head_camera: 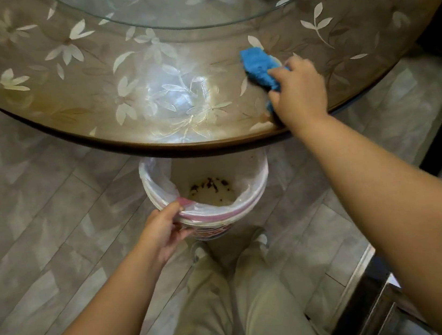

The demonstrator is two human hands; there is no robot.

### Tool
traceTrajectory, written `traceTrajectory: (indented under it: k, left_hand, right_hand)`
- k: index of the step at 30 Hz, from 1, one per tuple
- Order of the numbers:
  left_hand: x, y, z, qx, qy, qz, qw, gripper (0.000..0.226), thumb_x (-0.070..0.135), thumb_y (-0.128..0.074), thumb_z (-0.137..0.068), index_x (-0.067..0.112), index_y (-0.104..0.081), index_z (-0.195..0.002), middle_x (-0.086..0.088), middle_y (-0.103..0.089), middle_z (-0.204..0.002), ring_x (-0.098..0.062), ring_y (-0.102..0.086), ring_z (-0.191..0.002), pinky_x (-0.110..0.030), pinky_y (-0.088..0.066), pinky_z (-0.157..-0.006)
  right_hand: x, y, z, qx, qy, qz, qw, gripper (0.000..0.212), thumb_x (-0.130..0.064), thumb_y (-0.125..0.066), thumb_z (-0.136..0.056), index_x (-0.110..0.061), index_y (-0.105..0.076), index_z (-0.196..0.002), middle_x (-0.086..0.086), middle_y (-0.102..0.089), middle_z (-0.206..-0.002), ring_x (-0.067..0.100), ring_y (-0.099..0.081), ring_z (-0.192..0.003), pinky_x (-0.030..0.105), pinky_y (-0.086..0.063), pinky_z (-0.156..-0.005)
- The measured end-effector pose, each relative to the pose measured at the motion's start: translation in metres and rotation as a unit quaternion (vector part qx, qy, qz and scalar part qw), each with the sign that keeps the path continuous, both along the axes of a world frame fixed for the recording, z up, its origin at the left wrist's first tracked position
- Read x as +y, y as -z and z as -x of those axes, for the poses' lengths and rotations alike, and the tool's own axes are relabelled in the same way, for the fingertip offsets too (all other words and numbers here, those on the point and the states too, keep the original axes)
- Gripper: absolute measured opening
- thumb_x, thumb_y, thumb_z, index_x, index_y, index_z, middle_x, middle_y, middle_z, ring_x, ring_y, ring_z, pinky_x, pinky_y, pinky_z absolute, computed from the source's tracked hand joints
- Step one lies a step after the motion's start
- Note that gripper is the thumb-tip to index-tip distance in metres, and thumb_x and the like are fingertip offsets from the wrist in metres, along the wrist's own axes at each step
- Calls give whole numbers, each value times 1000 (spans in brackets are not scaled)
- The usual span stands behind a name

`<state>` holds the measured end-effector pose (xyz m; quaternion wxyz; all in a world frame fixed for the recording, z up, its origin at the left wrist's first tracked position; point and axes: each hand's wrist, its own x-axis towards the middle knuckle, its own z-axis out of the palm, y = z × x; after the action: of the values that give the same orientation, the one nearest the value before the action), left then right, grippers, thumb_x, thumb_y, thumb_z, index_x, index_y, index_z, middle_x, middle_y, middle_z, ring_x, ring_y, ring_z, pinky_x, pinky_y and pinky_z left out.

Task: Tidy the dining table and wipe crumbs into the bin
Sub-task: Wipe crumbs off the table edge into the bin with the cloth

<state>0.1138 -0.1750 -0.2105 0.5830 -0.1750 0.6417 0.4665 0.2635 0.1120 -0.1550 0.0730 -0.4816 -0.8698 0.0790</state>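
Now the wiping step is in hand: the right hand (pixel 298 89) grips a blue cloth (pixel 259 69) pressed flat on the table (pixel 70 97) near its front edge. Below that edge the left hand (pixel 163 231) clamps the rim of the bin (pixel 249 201), dark crumbs (pixel 208 184) already inside. Next, I judge, the cloth must sweep left and off the edge, directly over the bin.

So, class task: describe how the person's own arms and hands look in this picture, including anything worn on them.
Both forearms are bare up to the frame edge: no sleeve shows. The left hand and right hand wear no gloves, and no watch, ring or bracelet is visible. The right hand is slightly blurred, so small details cannot be told.
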Motion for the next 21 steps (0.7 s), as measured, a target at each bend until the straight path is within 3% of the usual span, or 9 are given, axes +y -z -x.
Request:
traceTrajectory:
  k: [5, 10, 13, 16, 21]
  left_hand:
    - [-4, 3, 7, -1, -4, -3, 1000, 22, 3, -52, -90, 0, -61, -111, -22, -69, -110, -32, -68, -106, -46, -56, -89]
    - [-9, 10, 13, -10, -30, -16, 999, 31, 1, -52, -90, -1, -54, -121, -24, -69, -112, -31, -71, -100, -43, -60, -78]
    - [-12, 10, 19, -17, -45, -22, 999, 35, 2, -52, -91, 0, -50, -126, -23, -71, -110, -29, -74, -92, -39, -61, -70]
    - [-16, 12, 27, -28, -57, -32, 998, 36, 2, -51, -92, 0, -49, -128, -24, -71, -111, -31, -73, -97, -41, -61, -74]
    - [-28, 21, 44, -8, -63, -18, 998, 43, 3, -53, -88, -3, -48, -131, -21, -74, -102, -30, -74, -92, -46, -59, -79]
  right_hand:
    - [56, -17, -26, 59, 228, -4, 972, 47, -26, -49, -83, -13, -61, -127, 21, -54, -126, 37, -49, -120, 40, -40, -98]
    - [66, -14, 12, 18, 307, 64, 949, 45, -31, -55, -89, -4, -57, -125, 18, -49, -134, 35, -52, -121, 38, -42, -101]
    - [44, -11, 74, 41, 256, 75, 963, 41, -32, -53, -90, -6, -60, -121, 18, -53, -133, 35, -53, -121, 37, -42, -100]
    - [11, -14, 152, 34, 160, 106, 981, 37, -27, -50, -91, -7, -61, -120, 18, -54, -131, 37, -54, -118, 38, -44, -96]
    - [-82, -12, 273, 6, -109, 135, 985, 32, -20, -51, -91, -15, -60, -121, 10, -46, -135, 29, -55, -112, 38, -43, -81]
